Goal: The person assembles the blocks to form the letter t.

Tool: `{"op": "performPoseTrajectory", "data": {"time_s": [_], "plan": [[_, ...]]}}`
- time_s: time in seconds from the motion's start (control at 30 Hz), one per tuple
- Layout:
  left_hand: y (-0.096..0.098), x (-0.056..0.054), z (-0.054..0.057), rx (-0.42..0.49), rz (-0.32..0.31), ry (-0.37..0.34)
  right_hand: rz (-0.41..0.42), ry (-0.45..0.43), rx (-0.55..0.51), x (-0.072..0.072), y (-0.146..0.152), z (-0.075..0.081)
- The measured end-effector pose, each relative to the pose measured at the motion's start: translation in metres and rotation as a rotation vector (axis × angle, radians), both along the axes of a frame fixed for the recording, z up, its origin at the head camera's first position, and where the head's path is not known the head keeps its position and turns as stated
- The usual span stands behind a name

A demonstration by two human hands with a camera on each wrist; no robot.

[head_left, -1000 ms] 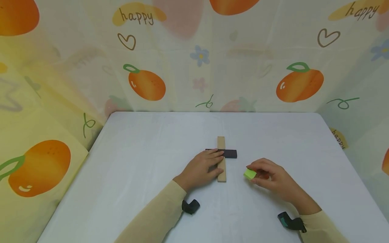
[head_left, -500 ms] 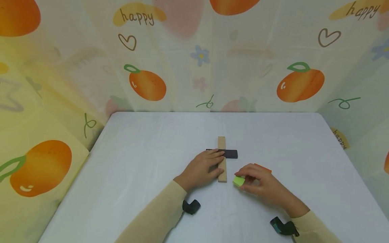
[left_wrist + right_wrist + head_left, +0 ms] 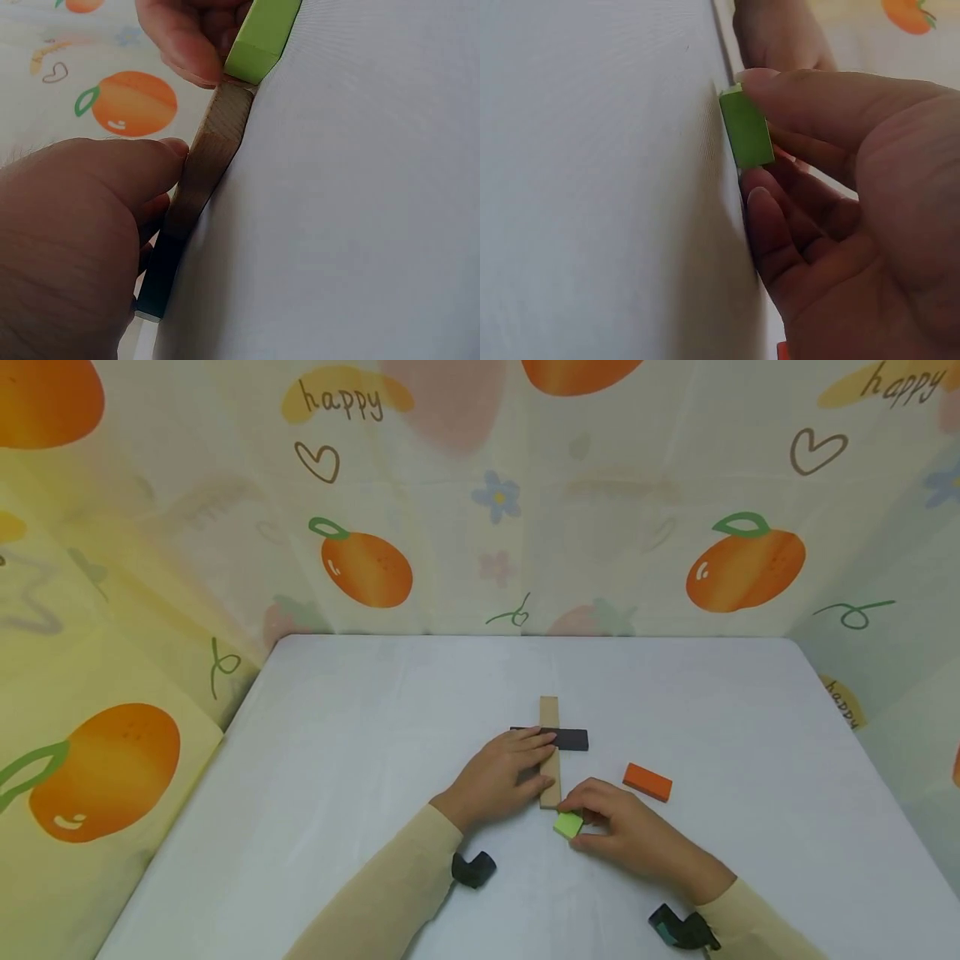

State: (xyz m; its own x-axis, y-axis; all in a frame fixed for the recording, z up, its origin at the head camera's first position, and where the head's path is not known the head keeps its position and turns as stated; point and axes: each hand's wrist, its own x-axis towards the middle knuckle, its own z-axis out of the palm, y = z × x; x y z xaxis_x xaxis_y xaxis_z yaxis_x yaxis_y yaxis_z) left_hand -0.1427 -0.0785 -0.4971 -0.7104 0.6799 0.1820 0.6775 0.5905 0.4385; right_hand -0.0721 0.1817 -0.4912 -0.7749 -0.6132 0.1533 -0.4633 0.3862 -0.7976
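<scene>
My right hand pinches a bright green block between thumb and fingers, close over the table. In the left wrist view the green block shows right at the end of a plain wooden block. My left hand rests on a black block, its fingertips over the block's middle and its thumb at the edge of the wooden piece. Pale wood shows both behind and in front of the black block, making a cross shape. My left hand covers the black block's left part.
An orange block lies on the white table beyond my right hand. A dark wrist device sits by my left sleeve, another by my right. Fruit-printed cloth rises behind the table's far edge.
My right hand has moved left and nearer with the green block, up to the near end of the wooden piece. The orange block behind it has come into view. My left hand stays put.
</scene>
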Motion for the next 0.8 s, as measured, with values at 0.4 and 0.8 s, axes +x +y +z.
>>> {"op": "performPoseTrajectory", "data": {"time_s": [0.4, 0.8], "plan": [[0.000, 0.001, 0.001, -0.014, -0.003, 0.023, -0.056, 0.028, 0.036, 0.000, 0.011, -0.004], [0.000, 0.000, 0.001, -0.005, -0.003, 0.019, -0.108, 0.014, 0.100, 0.006, 0.001, -0.001]]}}
